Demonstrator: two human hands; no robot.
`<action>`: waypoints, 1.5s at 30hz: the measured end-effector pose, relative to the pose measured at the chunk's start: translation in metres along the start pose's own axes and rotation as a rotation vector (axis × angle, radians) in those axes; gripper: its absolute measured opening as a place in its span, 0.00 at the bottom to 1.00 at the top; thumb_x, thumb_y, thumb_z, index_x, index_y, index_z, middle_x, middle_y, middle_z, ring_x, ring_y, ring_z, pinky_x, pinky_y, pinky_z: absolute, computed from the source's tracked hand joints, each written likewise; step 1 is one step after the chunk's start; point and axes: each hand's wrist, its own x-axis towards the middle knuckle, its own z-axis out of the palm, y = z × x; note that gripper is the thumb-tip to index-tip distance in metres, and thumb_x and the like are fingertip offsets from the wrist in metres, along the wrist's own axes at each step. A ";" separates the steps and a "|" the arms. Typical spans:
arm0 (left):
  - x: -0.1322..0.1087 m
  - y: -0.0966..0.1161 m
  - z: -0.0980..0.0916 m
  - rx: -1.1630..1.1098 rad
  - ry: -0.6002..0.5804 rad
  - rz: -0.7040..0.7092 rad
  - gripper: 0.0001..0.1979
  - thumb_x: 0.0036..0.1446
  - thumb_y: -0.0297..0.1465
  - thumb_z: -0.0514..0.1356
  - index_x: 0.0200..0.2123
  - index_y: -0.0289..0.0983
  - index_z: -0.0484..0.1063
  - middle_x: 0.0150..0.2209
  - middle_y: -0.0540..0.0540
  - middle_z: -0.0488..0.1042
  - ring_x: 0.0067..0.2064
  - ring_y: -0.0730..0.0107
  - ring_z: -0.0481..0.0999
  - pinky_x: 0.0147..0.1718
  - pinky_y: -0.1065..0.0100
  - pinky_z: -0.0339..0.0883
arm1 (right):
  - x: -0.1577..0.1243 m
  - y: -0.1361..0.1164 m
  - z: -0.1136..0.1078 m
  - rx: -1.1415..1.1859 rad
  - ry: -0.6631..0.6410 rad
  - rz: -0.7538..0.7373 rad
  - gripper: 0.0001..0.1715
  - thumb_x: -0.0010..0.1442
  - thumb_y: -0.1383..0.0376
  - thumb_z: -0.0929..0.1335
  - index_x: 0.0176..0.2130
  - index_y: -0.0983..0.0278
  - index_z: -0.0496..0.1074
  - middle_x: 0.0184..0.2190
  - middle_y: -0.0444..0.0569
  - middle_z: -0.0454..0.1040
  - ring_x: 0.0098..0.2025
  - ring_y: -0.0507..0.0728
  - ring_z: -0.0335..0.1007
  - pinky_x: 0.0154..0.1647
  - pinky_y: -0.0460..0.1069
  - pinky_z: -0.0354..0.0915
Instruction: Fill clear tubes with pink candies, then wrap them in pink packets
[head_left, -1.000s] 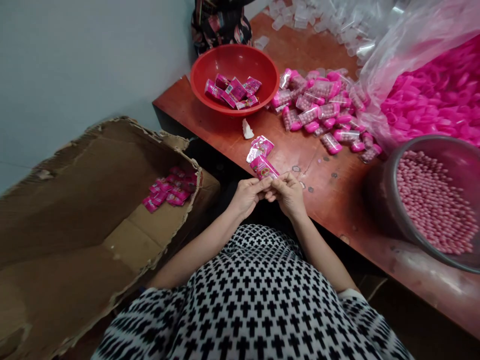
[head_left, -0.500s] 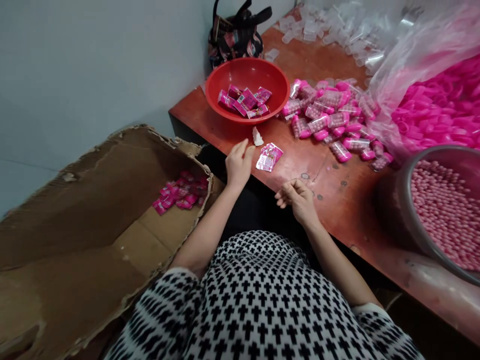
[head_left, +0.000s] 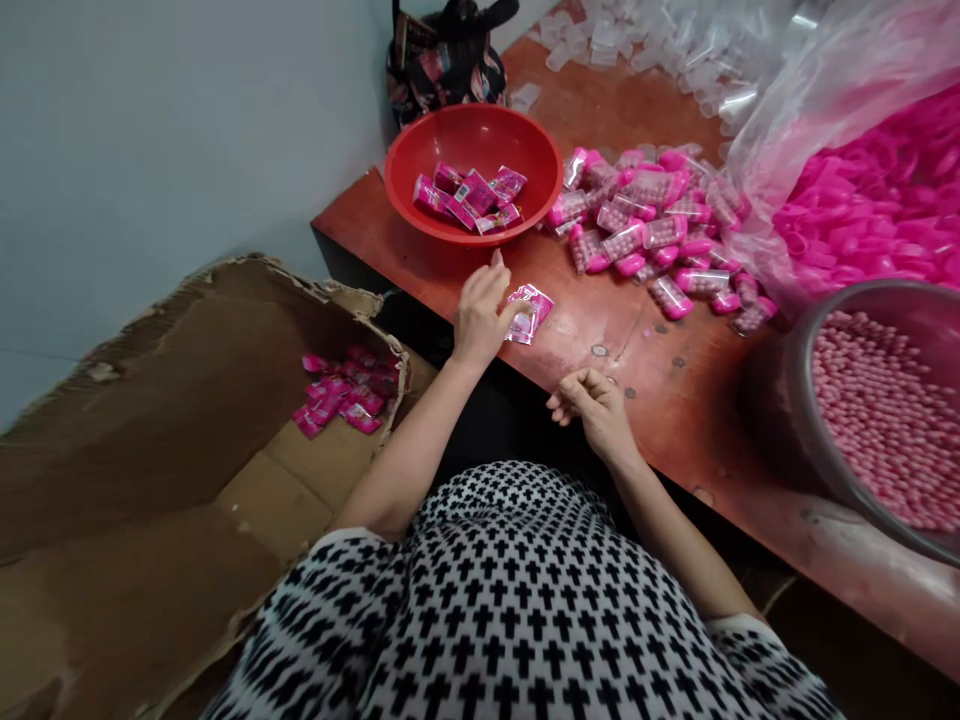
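Left hand (head_left: 478, 322) spread, thumb by the sachets (head_left: 534, 312); right hand (head_left: 596, 408) loosely curled.
The sachets lay flat near the table (head_left: 592, 322) edge, just beside the left thumb and beyond the right hand, probably kept there for easy reach; whether the thumb touched them could not be told. The left fingers pointed toward the bowl (head_left: 480, 135), whose sloping wall likely kept its packets (head_left: 474, 192) gathered. Nothing showed in the right hand, though whether its fingertips met could not be told.
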 end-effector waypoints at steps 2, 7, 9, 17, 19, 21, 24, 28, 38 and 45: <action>-0.014 0.003 0.003 -0.024 -0.106 0.037 0.14 0.52 0.31 0.63 0.44 0.39 0.76 0.54 0.41 0.71 0.62 0.54 0.60 0.62 0.51 0.46 | 0.000 -0.002 -0.001 -0.004 -0.010 -0.006 0.19 0.52 0.51 0.71 0.28 0.63 0.66 0.21 0.42 0.75 0.18 0.47 0.69 0.18 0.42 0.64; -0.027 -0.003 0.016 -0.017 -0.099 -0.020 0.07 0.54 0.29 0.61 0.37 0.41 0.78 0.53 0.43 0.73 0.63 0.56 0.60 0.63 0.46 0.40 | 0.007 -0.009 -0.004 -0.051 -0.047 -0.057 0.19 0.53 0.50 0.70 0.28 0.63 0.66 0.21 0.42 0.74 0.19 0.48 0.68 0.19 0.42 0.63; -0.030 0.000 0.018 -0.053 -0.053 -0.034 0.07 0.55 0.28 0.60 0.36 0.41 0.78 0.52 0.45 0.74 0.62 0.59 0.61 0.63 0.48 0.43 | 0.017 -0.010 -0.003 -0.069 0.002 -0.096 0.19 0.53 0.51 0.70 0.29 0.63 0.66 0.23 0.41 0.74 0.21 0.48 0.69 0.20 0.42 0.64; -0.063 0.055 0.006 -0.455 0.013 -0.212 0.12 0.49 0.30 0.66 0.39 0.42 0.78 0.51 0.45 0.75 0.57 0.63 0.69 0.58 0.62 0.60 | 0.067 -0.009 0.000 0.062 0.070 -0.209 0.25 0.46 0.56 0.74 0.39 0.60 0.63 0.25 0.36 0.71 0.24 0.47 0.66 0.25 0.42 0.63; -0.067 0.060 0.003 -0.602 -0.019 -0.407 0.15 0.46 0.35 0.68 0.40 0.39 0.78 0.45 0.44 0.78 0.50 0.61 0.75 0.50 0.63 0.68 | 0.068 -0.012 -0.005 0.025 -0.013 -0.205 0.24 0.47 0.57 0.74 0.40 0.59 0.62 0.21 0.34 0.68 0.21 0.47 0.63 0.23 0.42 0.60; -0.069 0.059 0.002 -0.758 -0.143 -0.589 0.18 0.44 0.40 0.68 0.36 0.35 0.78 0.37 0.43 0.79 0.40 0.63 0.79 0.42 0.63 0.73 | 0.065 -0.016 -0.012 -0.080 -0.130 -0.212 0.24 0.47 0.58 0.73 0.41 0.60 0.63 0.20 0.33 0.66 0.21 0.47 0.62 0.22 0.42 0.59; -0.069 0.055 0.004 -0.878 -0.332 -0.716 0.19 0.41 0.41 0.70 0.30 0.31 0.78 0.30 0.43 0.78 0.33 0.67 0.78 0.37 0.64 0.74 | 0.059 -0.025 -0.023 -0.326 -0.286 -0.217 0.22 0.51 0.59 0.71 0.44 0.61 0.65 0.20 0.35 0.67 0.22 0.48 0.63 0.23 0.43 0.60; -0.072 0.057 0.009 -0.842 -0.299 -0.784 0.16 0.37 0.37 0.72 0.25 0.30 0.77 0.26 0.44 0.77 0.28 0.71 0.77 0.31 0.70 0.74 | 0.065 -0.047 -0.053 -0.855 -0.159 -0.326 0.13 0.60 0.62 0.64 0.44 0.65 0.70 0.31 0.47 0.75 0.33 0.55 0.70 0.34 0.49 0.65; -0.074 0.067 0.009 -0.993 -0.124 -0.967 0.13 0.39 0.32 0.71 0.25 0.30 0.74 0.24 0.46 0.76 0.24 0.74 0.75 0.23 0.74 0.72 | 0.082 -0.072 -0.141 -1.696 0.048 -0.286 0.25 0.63 0.66 0.58 0.58 0.66 0.63 0.45 0.58 0.74 0.44 0.63 0.70 0.42 0.53 0.62; -0.073 0.068 -0.003 -1.104 -0.055 -1.013 0.06 0.47 0.27 0.66 0.28 0.29 0.74 0.27 0.44 0.76 0.29 0.67 0.79 0.29 0.67 0.75 | 0.075 -0.076 -0.120 -1.766 0.017 -0.403 0.22 0.64 0.63 0.58 0.55 0.64 0.67 0.53 0.60 0.69 0.51 0.65 0.65 0.43 0.54 0.61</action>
